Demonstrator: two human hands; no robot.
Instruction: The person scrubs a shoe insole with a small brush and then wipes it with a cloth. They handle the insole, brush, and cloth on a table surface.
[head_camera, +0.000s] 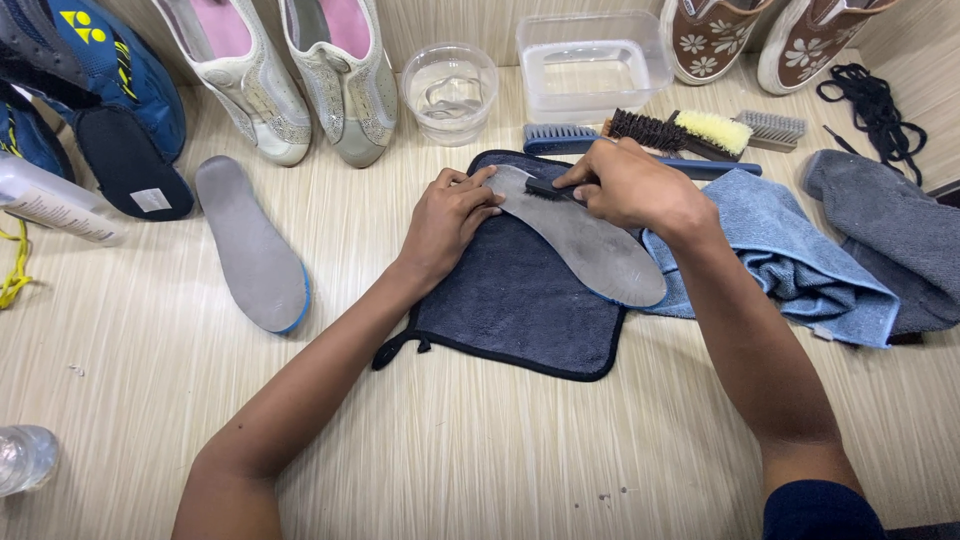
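Note:
A grey insole (590, 245) lies on a dark navy cloth (515, 305) in the middle of the table. My left hand (448, 215) presses down on the insole's near end with fingers spread over it. My right hand (625, 185) grips a small dark brush (545, 187), bristles down on the insole beside my left fingertips. A second grey insole (250, 245) with a blue edge lies alone to the left.
Blue sports shoes (90, 70) at far left, pale slip-on shoes (300, 70), a round water bowl (450, 90), a clear tub (590, 65), several brushes (680, 130), brown flowered shoes (760, 35), black laces (875, 100), blue towel (790, 260), grey towel (890, 230), a white bottle (50, 205).

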